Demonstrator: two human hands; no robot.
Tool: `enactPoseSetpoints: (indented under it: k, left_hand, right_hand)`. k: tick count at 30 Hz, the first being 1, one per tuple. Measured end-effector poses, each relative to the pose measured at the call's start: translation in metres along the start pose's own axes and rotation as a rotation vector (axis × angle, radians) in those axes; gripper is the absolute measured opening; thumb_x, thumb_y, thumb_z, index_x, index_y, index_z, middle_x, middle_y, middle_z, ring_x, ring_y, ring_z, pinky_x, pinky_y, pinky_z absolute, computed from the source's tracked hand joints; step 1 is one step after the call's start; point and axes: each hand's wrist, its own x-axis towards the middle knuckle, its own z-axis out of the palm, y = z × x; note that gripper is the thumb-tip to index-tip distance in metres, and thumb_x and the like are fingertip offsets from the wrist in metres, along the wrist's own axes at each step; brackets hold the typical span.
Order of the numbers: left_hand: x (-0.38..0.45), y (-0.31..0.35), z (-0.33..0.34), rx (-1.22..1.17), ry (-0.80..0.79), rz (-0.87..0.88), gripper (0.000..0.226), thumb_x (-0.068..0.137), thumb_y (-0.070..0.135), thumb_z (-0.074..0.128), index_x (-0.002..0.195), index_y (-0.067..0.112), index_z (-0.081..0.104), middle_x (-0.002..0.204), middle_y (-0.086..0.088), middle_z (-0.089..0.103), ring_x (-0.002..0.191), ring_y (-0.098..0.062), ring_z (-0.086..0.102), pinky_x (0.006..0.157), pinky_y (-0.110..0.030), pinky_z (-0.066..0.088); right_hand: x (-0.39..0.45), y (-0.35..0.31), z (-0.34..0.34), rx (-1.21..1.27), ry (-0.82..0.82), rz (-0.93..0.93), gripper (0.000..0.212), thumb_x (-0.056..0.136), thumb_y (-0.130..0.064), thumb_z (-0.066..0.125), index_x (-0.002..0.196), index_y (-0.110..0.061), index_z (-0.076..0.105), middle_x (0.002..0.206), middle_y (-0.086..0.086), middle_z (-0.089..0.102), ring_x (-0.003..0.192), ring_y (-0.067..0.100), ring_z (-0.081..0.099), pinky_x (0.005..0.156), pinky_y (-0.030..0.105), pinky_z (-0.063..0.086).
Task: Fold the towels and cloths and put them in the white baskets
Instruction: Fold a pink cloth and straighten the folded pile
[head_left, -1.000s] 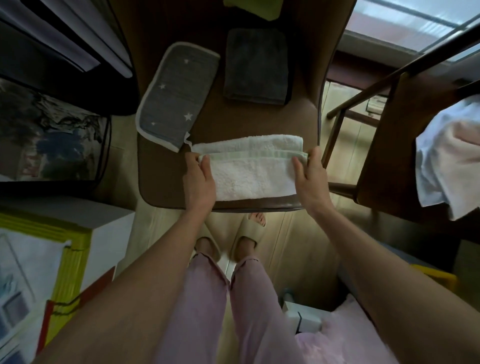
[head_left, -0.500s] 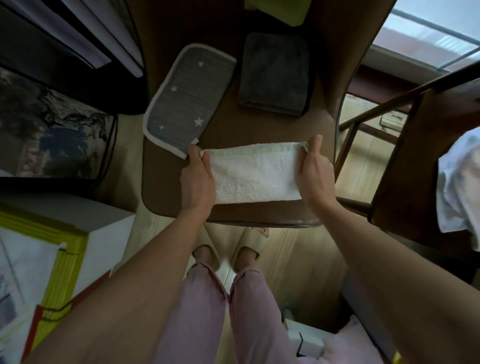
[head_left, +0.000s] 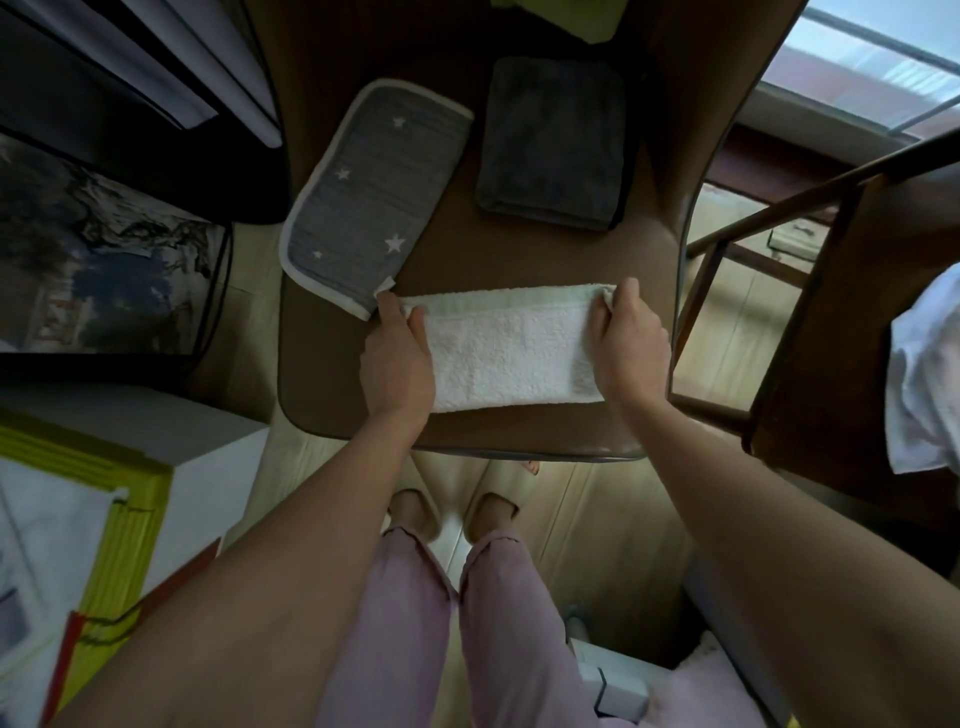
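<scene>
- White towel (head_left: 511, 353) lies folded on brown counter (head_left: 644, 260); left hand (head_left: 397, 364) and right hand (head_left: 628, 345) pinch its far corners.
- Grey star-patterned cloth (head_left: 371, 195) and dark folded cloth (head_left: 553, 143) lie beyond it.

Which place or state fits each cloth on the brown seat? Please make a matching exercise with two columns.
Things:
1. white towel
2. star cloth
3. dark grey towel
4. green cloth

Places or states:
A. folded, far right part of the seat
B. held at both ends by the hands
C. cut off by the top edge
D. far left, hanging over the seat edge

Pairs: 1-B, 2-D, 3-A, 4-C
</scene>
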Motion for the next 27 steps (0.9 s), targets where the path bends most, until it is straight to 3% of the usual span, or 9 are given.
enactPoseSetpoints:
  k: [8, 17, 21, 24, 27]
  left_hand:
    - [-0.001, 0.006, -0.007, -0.034, 0.021, 0.027, 0.038, 0.105, 0.037, 0.026, 0.132, 0.014, 0.038, 0.109, -0.018, 0.062, 0.097, -0.034, 0.060, 0.084, -0.044, 0.048]
    - [0.014, 0.035, 0.009, 0.054, 0.000, 0.114, 0.038, 0.105, 0.036, 0.030, 0.131, 0.010, 0.041, 0.112, -0.016, 0.062, 0.101, -0.033, 0.060, 0.079, -0.039, 0.045]
    - [0.008, 0.030, 0.007, 0.080, 0.123, 0.122, 0.033, 0.103, 0.039, 0.036, 0.119, 0.012, 0.047, 0.108, -0.010, 0.062, 0.097, -0.030, 0.060, 0.070, -0.036, 0.041]
    - [-0.004, 0.025, 0.003, 0.061, 0.258, 0.331, 0.029, 0.101, 0.033, 0.042, 0.118, 0.011, 0.050, 0.116, -0.010, 0.056, 0.107, -0.027, 0.052, 0.083, -0.040, 0.043]
    - [-0.014, 0.034, 0.021, 0.063, 0.038, 0.787, 0.029, 0.097, 0.018, 0.043, 0.119, 0.007, 0.058, 0.121, -0.012, 0.059, 0.114, -0.023, 0.049, 0.099, -0.035, 0.036]
  right_hand:
    - [0.002, 0.002, -0.005, 0.020, 0.003, 0.003, 0.019, 0.105, -0.030, 0.031, 0.094, -0.016, 0.037, 0.070, -0.008, 0.046, 0.056, 0.010, 0.048, 0.049, 0.025, 0.036]
    - [-0.004, 0.025, -0.015, 0.105, 0.061, 0.138, 0.019, 0.103, -0.036, 0.038, 0.100, -0.017, 0.043, 0.079, 0.001, 0.058, 0.067, 0.016, 0.059, 0.055, 0.031, 0.050]
    - [-0.005, 0.019, -0.015, 0.124, 0.127, 0.208, 0.022, 0.101, -0.040, 0.043, 0.108, -0.019, 0.043, 0.085, -0.004, 0.057, 0.070, 0.011, 0.057, 0.054, 0.021, 0.041]
    - [-0.012, 0.017, -0.010, 0.214, 0.157, 0.210, 0.024, 0.100, -0.038, 0.046, 0.111, -0.017, 0.045, 0.086, -0.003, 0.059, 0.074, 0.014, 0.060, 0.061, 0.030, 0.050]
    - [-0.013, 0.019, -0.009, 0.355, 0.133, 0.177, 0.023, 0.100, -0.035, 0.047, 0.110, -0.014, 0.049, 0.091, -0.002, 0.061, 0.079, 0.013, 0.060, 0.067, 0.029, 0.052]
